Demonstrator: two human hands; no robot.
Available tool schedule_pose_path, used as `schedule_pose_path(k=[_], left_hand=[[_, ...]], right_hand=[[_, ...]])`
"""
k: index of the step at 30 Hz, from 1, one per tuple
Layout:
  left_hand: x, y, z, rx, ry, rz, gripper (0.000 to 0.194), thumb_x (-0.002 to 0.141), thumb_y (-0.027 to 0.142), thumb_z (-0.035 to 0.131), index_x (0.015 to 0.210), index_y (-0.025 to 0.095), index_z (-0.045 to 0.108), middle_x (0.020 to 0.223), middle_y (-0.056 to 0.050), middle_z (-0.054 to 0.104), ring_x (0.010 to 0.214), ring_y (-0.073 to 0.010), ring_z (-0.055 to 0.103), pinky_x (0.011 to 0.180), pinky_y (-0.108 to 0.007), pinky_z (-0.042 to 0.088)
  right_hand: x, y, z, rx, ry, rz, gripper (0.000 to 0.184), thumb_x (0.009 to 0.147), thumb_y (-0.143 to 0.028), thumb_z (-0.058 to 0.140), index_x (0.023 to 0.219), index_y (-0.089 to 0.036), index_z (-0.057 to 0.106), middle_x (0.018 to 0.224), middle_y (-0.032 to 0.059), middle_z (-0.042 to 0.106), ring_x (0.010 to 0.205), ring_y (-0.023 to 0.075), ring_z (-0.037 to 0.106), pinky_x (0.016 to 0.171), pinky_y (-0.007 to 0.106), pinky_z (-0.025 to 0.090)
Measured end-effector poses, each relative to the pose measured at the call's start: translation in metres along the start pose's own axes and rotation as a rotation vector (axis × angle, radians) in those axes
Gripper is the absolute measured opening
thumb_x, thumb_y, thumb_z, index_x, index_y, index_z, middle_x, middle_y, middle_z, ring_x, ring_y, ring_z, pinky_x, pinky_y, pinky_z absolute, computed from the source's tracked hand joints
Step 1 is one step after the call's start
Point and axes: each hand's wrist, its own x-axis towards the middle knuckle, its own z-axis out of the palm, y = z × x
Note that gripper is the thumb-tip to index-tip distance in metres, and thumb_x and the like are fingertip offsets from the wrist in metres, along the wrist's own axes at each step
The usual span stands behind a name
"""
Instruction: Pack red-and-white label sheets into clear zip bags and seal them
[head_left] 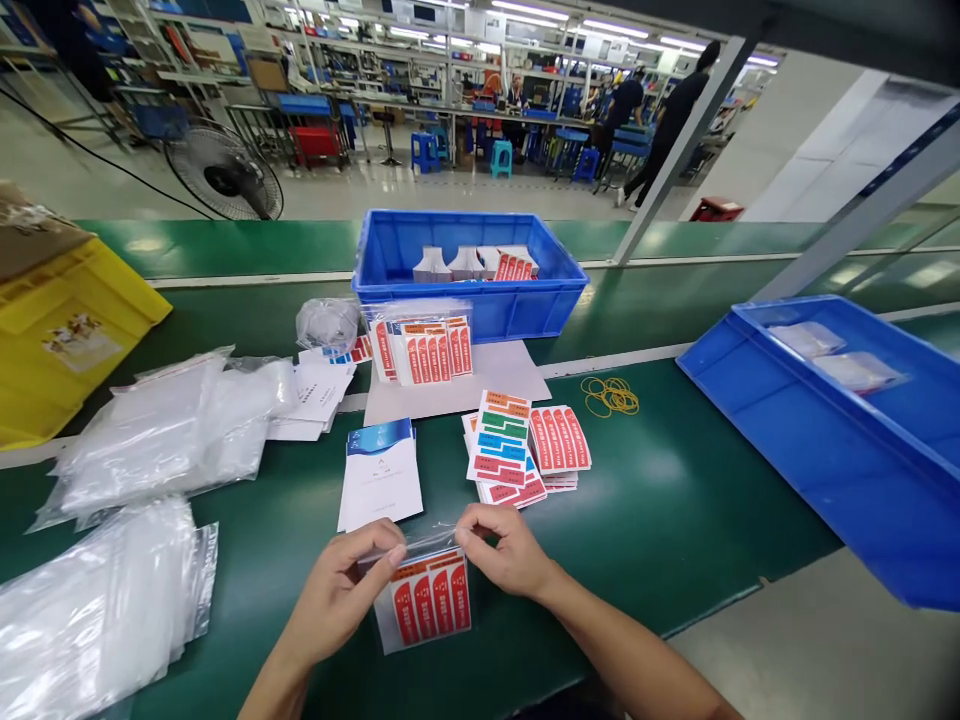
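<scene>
Both my hands pinch the top edge of a small clear plastic bag (425, 600) holding red and orange sticker sheets, low over the green table (675, 500). My left hand (346, 590) grips its left corner, my right hand (504, 548) its right corner, fingers closed. Just beyond lie a white and blue booklet (380, 474), a multicoloured sticker sheet stack (501, 440) and a red sticker sheet stack (559, 440).
Piles of empty clear bags (97, 600) lie at the left, with a yellow crate (52, 330) behind. A blue bin (469, 265) of packed items stands ahead, a filled bag stack (421, 345) before it. Rubber bands (611, 396) and a tilted blue tray (840, 420) sit right.
</scene>
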Motion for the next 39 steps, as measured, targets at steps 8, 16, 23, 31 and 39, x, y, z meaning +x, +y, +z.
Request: schedule_pose_path(k=[8,16,23,31,39], left_hand=[[0.000,0.003,0.000,0.081,-0.106,-0.022,0.026,0.091,0.031,0.048,0.071,0.017,0.055,0.071,-0.002,0.056,0.063,-0.0133,0.050,0.059,-0.024,0.037],[0.001,0.005,0.016,0.092,-0.130,-0.029,0.017,0.090,0.030,0.052,0.083,0.018,0.063,0.077,-0.002,0.060,0.069,-0.0129,0.055,0.063,-0.022,0.040],[0.001,0.006,0.017,0.064,-0.167,-0.084,0.025,0.089,0.034,0.052,0.075,0.016,0.062,0.070,-0.002,0.059,0.063,-0.0123,0.051,0.060,-0.023,0.039],[-0.002,-0.002,-0.003,0.107,-0.047,-0.134,0.026,0.088,0.038,0.054,0.073,0.017,0.058,0.068,-0.001,0.056,0.061,-0.0119,0.047,0.055,-0.022,0.037],[-0.005,0.004,-0.014,0.227,-0.137,-0.123,0.024,0.089,0.038,0.052,0.076,0.018,0.057,0.073,-0.001,0.061,0.067,-0.0141,0.054,0.062,-0.023,0.040]], right_hand=[[-0.002,0.002,-0.003,-0.044,-0.027,-0.087,0.010,0.080,-0.019,0.053,0.074,-0.014,0.059,0.069,0.0005,0.057,0.061,0.0094,0.051,0.058,0.019,0.040],[-0.008,0.003,0.015,-0.017,-0.060,-0.070,0.010,0.079,-0.017,0.054,0.080,-0.013,0.064,0.072,0.0010,0.062,0.064,0.0088,0.054,0.060,0.018,0.040],[-0.011,0.007,0.023,0.049,-0.039,-0.017,0.011,0.077,-0.016,0.055,0.072,-0.012,0.063,0.061,-0.0015,0.055,0.054,0.0066,0.045,0.052,0.017,0.034],[-0.008,0.009,0.009,0.143,0.062,0.115,0.009,0.079,-0.022,0.056,0.077,-0.014,0.057,0.071,0.0012,0.056,0.059,0.0099,0.051,0.054,0.020,0.039],[-0.008,0.008,0.011,0.204,0.040,0.153,0.012,0.081,-0.025,0.055,0.076,-0.014,0.055,0.069,0.0006,0.055,0.057,0.0089,0.048,0.054,0.020,0.037]])
